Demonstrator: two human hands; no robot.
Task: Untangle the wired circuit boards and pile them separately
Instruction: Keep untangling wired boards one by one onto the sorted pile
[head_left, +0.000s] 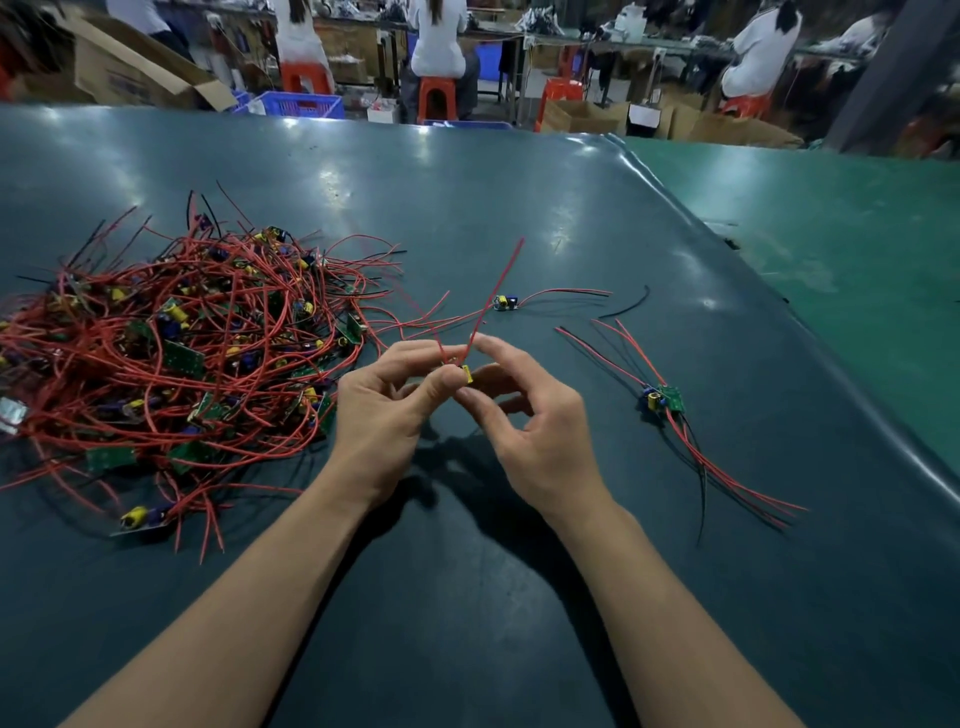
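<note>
A big tangle of red-wired green circuit boards (171, 332) lies on the left of the dark table (467, 197). Over the table's middle, my left hand (387, 410) and my right hand (524, 415) both pinch one small board with a yellow part (467, 373). Its red wires (496, 293) stick up and away from my fingers. Most of that board is hidden by my fingertips. On the right lies a small pile of separated boards (665, 399) with red and black wires trailing toward me. One single board (505, 301) lies farther back, past my hands.
A loose black wire (626, 306) lies on the right half of the table. One board with a yellow capacitor (140, 517) sits at the tangle's near edge. A green surface (831, 234) adjoins on the right. People sit on orange stools at benches behind the table.
</note>
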